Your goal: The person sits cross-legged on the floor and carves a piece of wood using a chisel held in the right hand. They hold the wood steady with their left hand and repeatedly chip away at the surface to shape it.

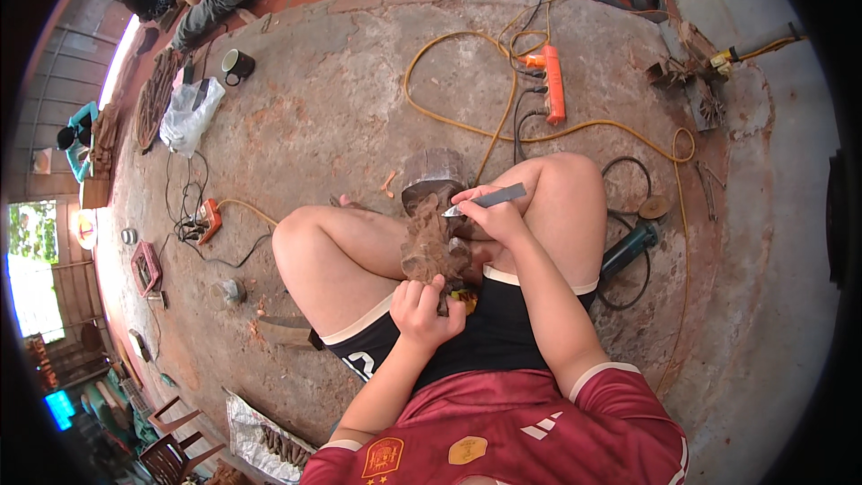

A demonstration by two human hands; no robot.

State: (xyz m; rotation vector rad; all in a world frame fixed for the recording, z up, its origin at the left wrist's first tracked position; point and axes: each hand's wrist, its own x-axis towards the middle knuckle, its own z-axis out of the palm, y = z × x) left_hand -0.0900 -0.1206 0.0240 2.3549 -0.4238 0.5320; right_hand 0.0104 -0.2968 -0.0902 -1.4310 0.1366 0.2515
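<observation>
A brown, knobbly piece of carved wood (pixel 429 241) lies between my bent legs, its far end by a round wooden block (pixel 433 166). My left hand (pixel 426 313) is closed around its near end. In my right hand (pixel 491 214) is a carving knife (pixel 503 197) with a flat grey handle. Its short pointed blade angles left, at the upper right side of the carved wood; whether the tip touches the surface I cannot tell. A small yellow thing (pixel 464 298) shows beside my left hand, mostly hidden.
An orange power strip (pixel 554 85) with cords lies ahead on the concrete floor. A green power tool (pixel 631 250) rests by my right knee. At left are another orange socket block (pixel 209 220), a glass jar (pixel 228 291), a plastic bag (pixel 191 117) and a mug (pixel 237 66). Other people sit farther off.
</observation>
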